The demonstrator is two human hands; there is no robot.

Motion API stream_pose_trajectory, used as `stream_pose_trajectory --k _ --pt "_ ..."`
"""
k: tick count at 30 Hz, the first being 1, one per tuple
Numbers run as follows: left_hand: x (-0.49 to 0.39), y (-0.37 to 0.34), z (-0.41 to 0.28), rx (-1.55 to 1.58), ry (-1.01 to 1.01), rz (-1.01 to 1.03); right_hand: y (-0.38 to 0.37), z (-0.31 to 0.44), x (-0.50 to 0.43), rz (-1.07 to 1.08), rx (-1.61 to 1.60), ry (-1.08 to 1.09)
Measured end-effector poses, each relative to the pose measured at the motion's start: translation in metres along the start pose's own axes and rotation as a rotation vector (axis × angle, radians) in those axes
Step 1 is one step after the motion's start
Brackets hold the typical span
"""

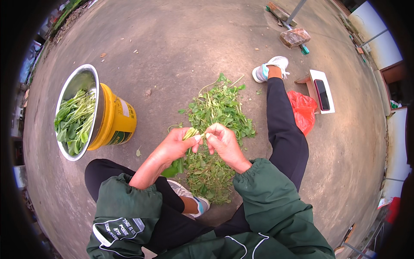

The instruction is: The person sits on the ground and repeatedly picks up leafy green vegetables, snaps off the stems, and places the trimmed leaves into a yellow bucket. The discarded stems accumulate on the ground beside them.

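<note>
My left hand (177, 141) grips a small bunch of green stems (190, 132), with its leaves (174, 168) hanging below the palm. Close beside it, my right hand (223, 140) pinches the end of a stem between thumb and forefinger. Beneath both hands, a heap of leafy green stalks (216, 110) lies on the concrete ground. Nearer my feet is a patch of thinner, partly browned trimmings (210, 181). To the left, a metal basin (93, 76) holds a pile of leafy stems (76, 119) laid roughly side by side.
The basin rests on a yellow plastic bucket (124, 119). On the right, a small stool (328, 97) carries a smartphone (322, 94), with a red plastic bag (302, 110) against it. A brick (295, 37) weighs down a metal stand farther out. My outstretched leg (284, 129) lies right of the heap.
</note>
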State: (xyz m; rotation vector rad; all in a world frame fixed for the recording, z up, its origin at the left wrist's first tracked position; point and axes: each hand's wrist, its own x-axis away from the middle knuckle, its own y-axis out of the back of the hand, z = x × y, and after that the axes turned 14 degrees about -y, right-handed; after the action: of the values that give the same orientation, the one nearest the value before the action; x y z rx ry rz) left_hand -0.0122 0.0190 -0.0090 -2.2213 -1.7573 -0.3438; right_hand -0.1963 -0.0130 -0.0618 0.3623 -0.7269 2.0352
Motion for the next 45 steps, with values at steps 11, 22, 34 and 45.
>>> stream_pose_trajectory --k 11,22,34,45 --pt "0.002 0.004 -0.012 0.211 -0.025 -0.009 0.051 0.008 0.005 0.048 0.880 -0.032" --pt "0.014 0.012 -0.031 0.389 -0.121 -0.025 0.039 -0.029 0.022 0.211 1.418 -0.128" --pt "0.040 0.027 -0.059 0.494 -0.439 -0.159 -0.074 0.090 0.151 0.965 -0.354 0.025" --pt "0.047 0.032 -0.059 0.545 -0.447 -0.244 -0.114 0.110 0.174 1.268 -0.433 0.129"
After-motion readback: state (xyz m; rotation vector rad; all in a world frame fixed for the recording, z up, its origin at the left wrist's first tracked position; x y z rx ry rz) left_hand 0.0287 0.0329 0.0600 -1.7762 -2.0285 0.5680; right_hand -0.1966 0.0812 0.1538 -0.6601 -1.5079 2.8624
